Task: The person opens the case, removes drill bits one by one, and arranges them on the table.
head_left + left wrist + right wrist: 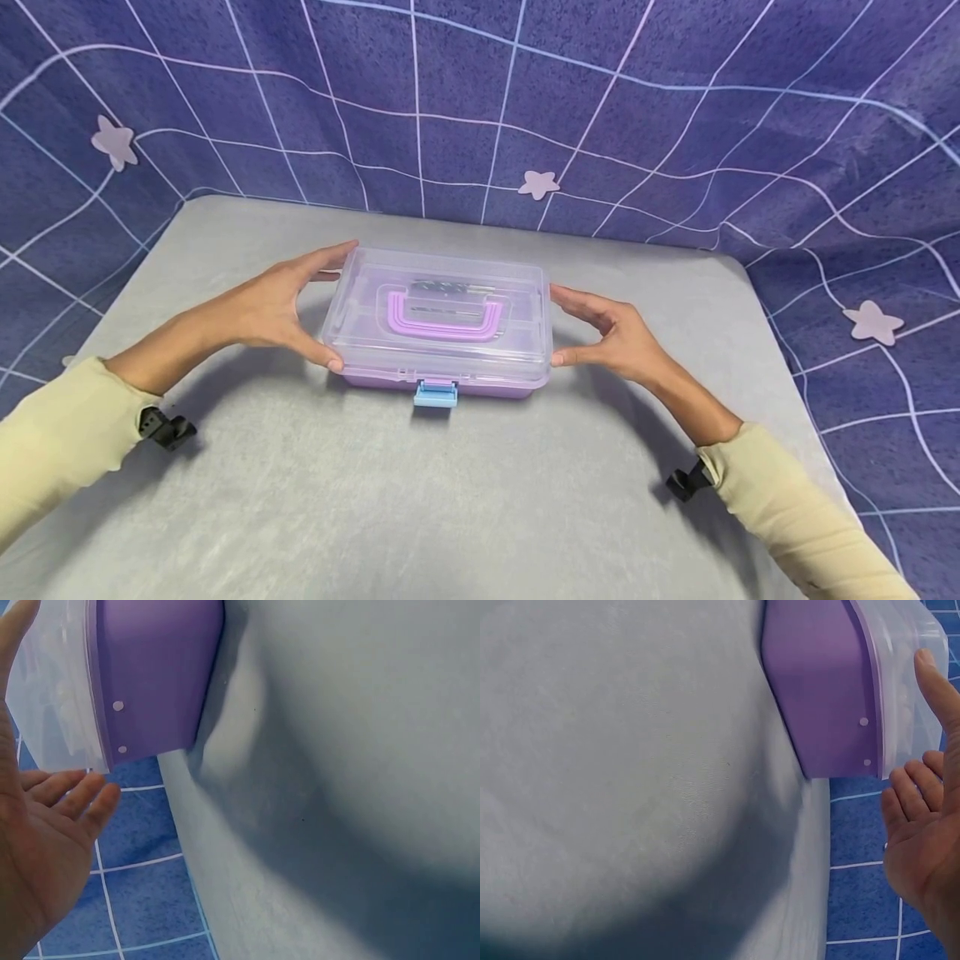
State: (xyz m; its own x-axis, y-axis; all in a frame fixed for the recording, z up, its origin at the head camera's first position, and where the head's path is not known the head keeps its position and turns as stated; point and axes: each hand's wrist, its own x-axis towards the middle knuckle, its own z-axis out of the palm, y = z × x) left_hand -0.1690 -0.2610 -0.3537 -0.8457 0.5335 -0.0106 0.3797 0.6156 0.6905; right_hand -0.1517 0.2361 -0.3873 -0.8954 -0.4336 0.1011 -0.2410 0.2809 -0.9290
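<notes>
A plastic box (438, 367) with a purple base, a clear lid (375, 333), a purple fold-down handle (444, 323) and a blue front latch (436, 394) sits closed on the grey table (480, 500). My left hand (339, 305) spans its left end, thumb at the front corner and index finger at the back corner. My right hand (556, 325) spans the right end the same way, thumb and index tips on the lid's edge. All the fingers look nearly straight. The left wrist view shows the box (154, 675) with my fingers (90, 802) spread beside it. The right wrist view shows an index fingertip (930, 675) against the lid (900, 682).
A blue-purple backdrop (675, 125) with a white grid and pale stars hangs behind and beside the table. Grey cloth stretches in front of the box. Black wrist mounts (168, 429) sit under both pale yellow sleeves (52, 442).
</notes>
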